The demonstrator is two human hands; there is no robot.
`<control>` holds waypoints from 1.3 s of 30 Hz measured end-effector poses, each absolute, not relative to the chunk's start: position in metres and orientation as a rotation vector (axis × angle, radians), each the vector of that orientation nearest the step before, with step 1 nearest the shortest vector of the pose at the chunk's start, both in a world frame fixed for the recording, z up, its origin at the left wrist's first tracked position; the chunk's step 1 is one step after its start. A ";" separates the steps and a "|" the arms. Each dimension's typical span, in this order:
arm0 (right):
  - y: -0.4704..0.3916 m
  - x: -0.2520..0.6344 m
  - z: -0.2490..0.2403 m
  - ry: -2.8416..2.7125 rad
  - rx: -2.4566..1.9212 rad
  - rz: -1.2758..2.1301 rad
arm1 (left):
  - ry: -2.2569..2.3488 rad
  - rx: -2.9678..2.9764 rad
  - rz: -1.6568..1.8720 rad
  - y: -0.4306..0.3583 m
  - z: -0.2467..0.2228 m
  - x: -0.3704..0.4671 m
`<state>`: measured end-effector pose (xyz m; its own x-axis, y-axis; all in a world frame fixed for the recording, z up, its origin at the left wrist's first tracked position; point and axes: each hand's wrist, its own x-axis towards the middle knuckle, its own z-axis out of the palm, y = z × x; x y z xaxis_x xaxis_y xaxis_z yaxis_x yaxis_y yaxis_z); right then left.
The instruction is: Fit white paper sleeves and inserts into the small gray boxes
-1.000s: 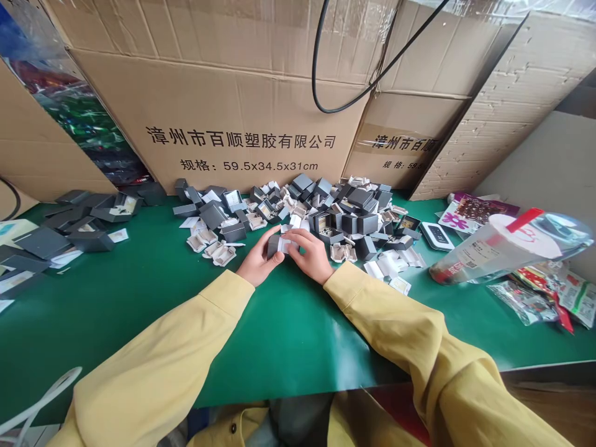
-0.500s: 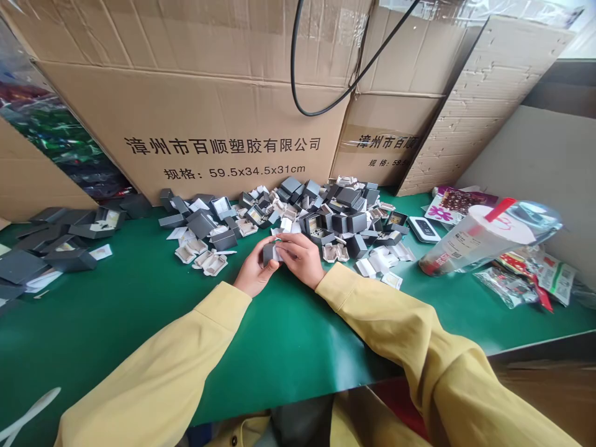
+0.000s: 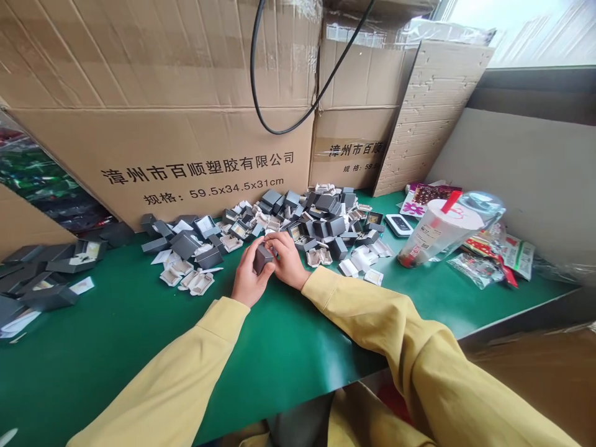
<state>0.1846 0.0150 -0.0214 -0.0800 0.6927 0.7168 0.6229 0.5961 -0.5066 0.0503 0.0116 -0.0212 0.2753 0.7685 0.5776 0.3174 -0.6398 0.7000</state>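
A small dark grey box (image 3: 263, 259) is held up between my two hands over the green table, just in front of the pile. My left hand (image 3: 248, 277) wraps around its left side, thumb across the near face. Against its right and far side press the fingers of my right hand (image 3: 287, 261); they partly hide the box. Behind my hands lies a heap of similar small grey boxes (image 3: 326, 226), mixed with pale folded inserts (image 3: 198, 282) and white paper pieces. Some of these boxes stand open.
More dark grey boxes (image 3: 51, 298) lie at the left. To the right are a drink cup (image 3: 437, 230) with a red straw, a small white device (image 3: 399, 225) and plastic packets (image 3: 484, 261). Large cardboard cartons (image 3: 209, 143) stand behind, and a black cable (image 3: 279, 131) hangs in front of them.
The camera view has turned to the right, so the scene sits further left. The box has been turned in my hands, and the white paper at its top no longer shows.
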 end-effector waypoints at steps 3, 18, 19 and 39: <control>0.023 0.201 -0.008 -1.711 -1.115 -0.017 | 0.946 2.233 1.513 0.025 -0.005 0.078; 0.073 0.320 0.029 -1.616 -1.760 -0.178 | 1.068 2.447 1.720 0.097 0.041 0.187; 0.073 0.321 0.030 -1.650 -1.740 -0.170 | 1.097 2.459 1.620 0.103 0.038 0.190; 0.058 0.277 0.035 -1.625 -1.527 0.169 | 0.800 2.458 1.932 0.091 -0.020 0.175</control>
<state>0.2772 0.0580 0.0349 0.1366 0.8622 0.4878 0.7431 0.2364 -0.6260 0.1747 0.0909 -0.0199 0.1620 0.3258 0.9315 0.4284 -0.8735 0.2310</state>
